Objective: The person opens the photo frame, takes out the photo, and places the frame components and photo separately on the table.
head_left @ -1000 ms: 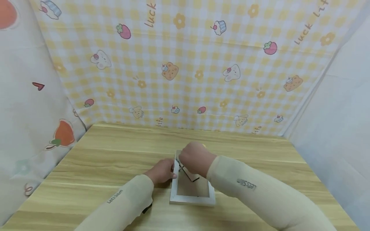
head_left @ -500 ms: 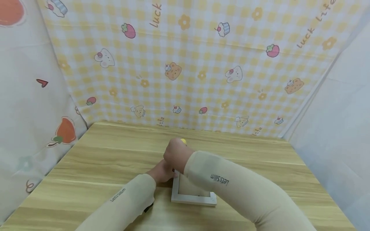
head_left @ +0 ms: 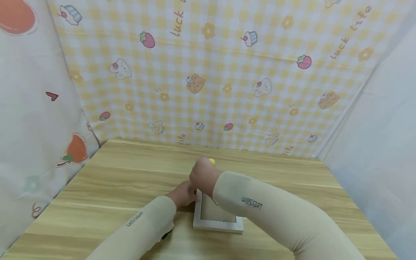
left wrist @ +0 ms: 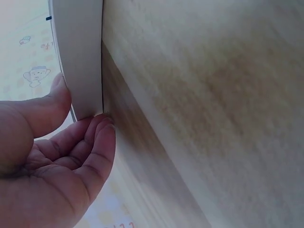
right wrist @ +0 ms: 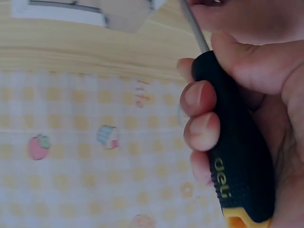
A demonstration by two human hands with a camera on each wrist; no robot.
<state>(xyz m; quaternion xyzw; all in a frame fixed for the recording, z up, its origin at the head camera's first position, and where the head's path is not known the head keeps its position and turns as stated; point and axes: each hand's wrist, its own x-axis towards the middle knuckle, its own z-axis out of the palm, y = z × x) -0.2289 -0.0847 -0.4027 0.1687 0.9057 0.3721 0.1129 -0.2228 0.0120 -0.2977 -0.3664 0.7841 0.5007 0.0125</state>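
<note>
A white picture frame (head_left: 218,226) with a brown backing (head_left: 212,212) lies on the table. My left hand (head_left: 183,193) pinches its left edge; in the left wrist view the thumb is against the upper edge of the frame's side (left wrist: 80,57) and the curled fingers are at the lower edge. My right hand (head_left: 204,176) is over the frame's far left part, close to the left hand. It grips a screwdriver (right wrist: 232,137) with a dark handle and yellow end, fingers wrapped round the handle. The metal shaft (right wrist: 197,26) points toward the left hand; its tip is out of sight.
A wood-grain table (head_left: 136,169) spreads around the frame. Behind it hangs a yellow checked cloth (head_left: 208,108), with pale cloths at both sides. A small dark object (head_left: 167,234) shows beside the left forearm, mostly hidden.
My right hand has moved left with the screwdriver toward the left hand, then slightly back right. It now covers most of the dark L-shaped line seen on the backing. The left hand stays put.
</note>
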